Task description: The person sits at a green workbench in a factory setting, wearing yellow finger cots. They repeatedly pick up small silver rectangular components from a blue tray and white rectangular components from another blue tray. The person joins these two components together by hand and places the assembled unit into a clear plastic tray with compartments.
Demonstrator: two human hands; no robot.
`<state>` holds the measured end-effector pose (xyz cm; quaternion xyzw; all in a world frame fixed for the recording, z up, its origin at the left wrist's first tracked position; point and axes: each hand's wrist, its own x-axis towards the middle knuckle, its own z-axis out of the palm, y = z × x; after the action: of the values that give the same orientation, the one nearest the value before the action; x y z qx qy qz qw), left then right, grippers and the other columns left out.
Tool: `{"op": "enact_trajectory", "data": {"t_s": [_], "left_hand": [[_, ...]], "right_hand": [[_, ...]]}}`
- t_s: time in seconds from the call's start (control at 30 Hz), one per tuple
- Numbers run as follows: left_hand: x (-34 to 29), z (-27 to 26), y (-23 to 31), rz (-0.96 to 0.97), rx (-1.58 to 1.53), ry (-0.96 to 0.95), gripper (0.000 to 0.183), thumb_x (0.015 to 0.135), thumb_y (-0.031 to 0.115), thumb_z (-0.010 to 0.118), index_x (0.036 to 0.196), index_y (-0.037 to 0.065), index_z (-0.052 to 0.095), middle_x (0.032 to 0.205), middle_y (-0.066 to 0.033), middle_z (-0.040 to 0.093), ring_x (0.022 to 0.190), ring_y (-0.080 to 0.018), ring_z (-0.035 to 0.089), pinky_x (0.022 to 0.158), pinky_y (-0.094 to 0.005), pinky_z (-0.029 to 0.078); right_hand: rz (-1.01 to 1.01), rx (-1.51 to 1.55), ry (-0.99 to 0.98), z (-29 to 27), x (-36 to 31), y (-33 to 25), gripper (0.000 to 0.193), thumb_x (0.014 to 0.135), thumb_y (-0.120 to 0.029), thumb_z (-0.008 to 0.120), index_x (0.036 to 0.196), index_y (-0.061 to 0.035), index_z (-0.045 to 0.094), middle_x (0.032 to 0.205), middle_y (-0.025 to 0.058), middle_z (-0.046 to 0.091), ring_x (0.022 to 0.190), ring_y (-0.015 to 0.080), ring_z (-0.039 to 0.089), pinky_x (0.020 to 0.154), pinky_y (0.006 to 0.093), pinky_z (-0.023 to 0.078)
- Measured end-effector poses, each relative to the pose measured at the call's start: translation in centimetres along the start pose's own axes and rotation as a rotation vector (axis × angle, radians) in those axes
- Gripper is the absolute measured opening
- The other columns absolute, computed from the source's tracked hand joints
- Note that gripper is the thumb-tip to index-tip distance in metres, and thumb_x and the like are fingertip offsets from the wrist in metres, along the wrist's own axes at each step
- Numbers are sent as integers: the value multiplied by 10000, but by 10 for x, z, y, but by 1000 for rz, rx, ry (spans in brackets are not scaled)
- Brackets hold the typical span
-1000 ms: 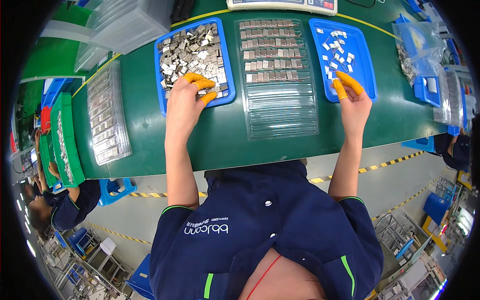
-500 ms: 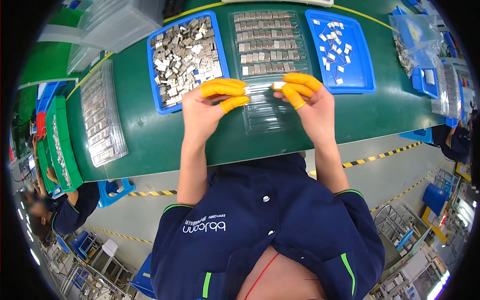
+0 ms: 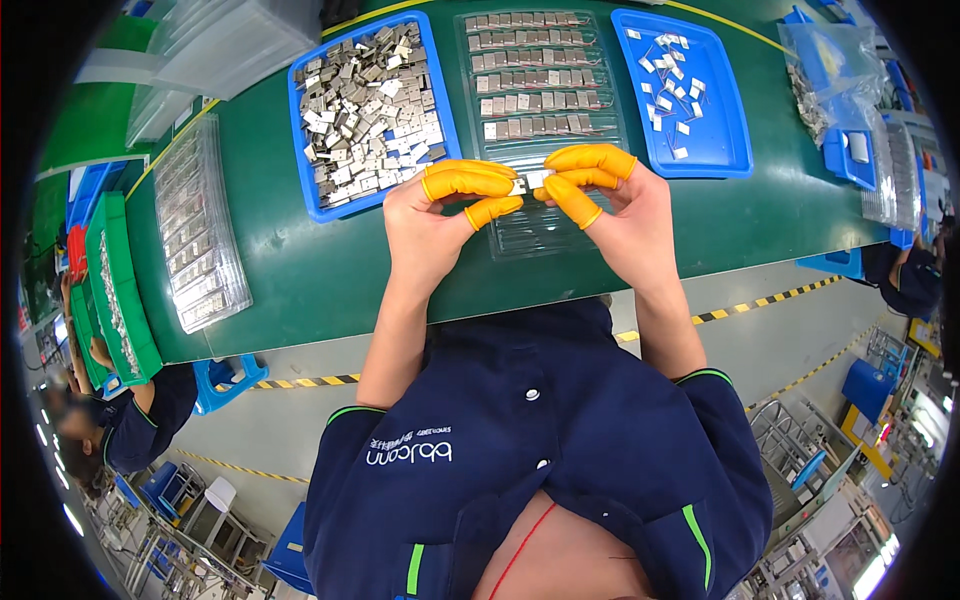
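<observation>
Yellow finger cots cover the fingertips of both hands, which meet over a clear plastic tray [image 3: 540, 242]. My left hand [image 3: 430, 215] pinches a small metal shell [image 3: 519, 187] between thumb and fingers. Against it, my right hand [image 3: 635, 215] grips a small white connector [image 3: 537, 179]; whether the two parts are joined I cannot tell. Beyond the hands, the tray's far slots hold several rows of grey metal connector pieces [image 3: 535, 79] with thin wires at their right ends. Fingers hide part of the tray's middle.
On the left, a blue tray [image 3: 299, 130] is heaped with metal shells. A blue tray [image 3: 712, 145] on the right holds loose white wired connectors. Filled clear trays [image 3: 200, 230] are stacked farther left, beside a green bin [image 3: 140, 310]. A co-worker [image 3: 150, 415] sits at the left.
My hands have come closer together, bringing the metal shell and white connector end to end. The left hand moved right. The view has shifted slightly.
</observation>
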<state>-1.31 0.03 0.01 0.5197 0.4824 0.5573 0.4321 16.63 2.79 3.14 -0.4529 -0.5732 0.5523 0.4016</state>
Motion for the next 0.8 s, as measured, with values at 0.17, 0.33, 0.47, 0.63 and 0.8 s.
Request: {"op": "enact_trajectory", "data": {"t_s": [0.17,0.33,0.47,0.63,0.8], "left_hand": [[1,0,1,30,111,-40,190,632,-57,740,809,-18,683,841,-106,673,813,-190,641,753,-288,503],[1,2,3,50,141,-67,175,621,-47,743,782,-6,691,829,-97,681,801,-180,643,716,-273,501],[6,11,9,33,38,-172,163,615,-10,749,767,30,705,800,-58,689,759,-166,654,702,-266,515],[8,10,15,-289,-238,-333,197,671,-49,731,859,-38,670,902,-112,662,799,-183,651,749,-276,531],[8,8,3,-485,-398,-370,239,722,-60,684,957,-53,644,942,-106,661,839,-170,650,755,-273,533]], "right_hand": [[54,-25,-30,-2,0,0,186,766,-13,666,947,7,625,827,31,665,749,71,595,680,206,453],[55,51,-104,-12,3,0,181,760,-10,677,934,16,637,847,45,666,785,85,612,709,219,470],[146,97,-215,-24,0,3,217,748,1,685,961,24,651,904,69,666,818,110,619,749,237,484],[287,231,-219,-31,-5,17,248,737,18,690,982,32,651,952,78,658,845,130,619,791,250,495],[248,256,-171,-31,-14,21,262,726,27,701,983,32,651,944,74,652,848,140,620,780,257,502]]}}
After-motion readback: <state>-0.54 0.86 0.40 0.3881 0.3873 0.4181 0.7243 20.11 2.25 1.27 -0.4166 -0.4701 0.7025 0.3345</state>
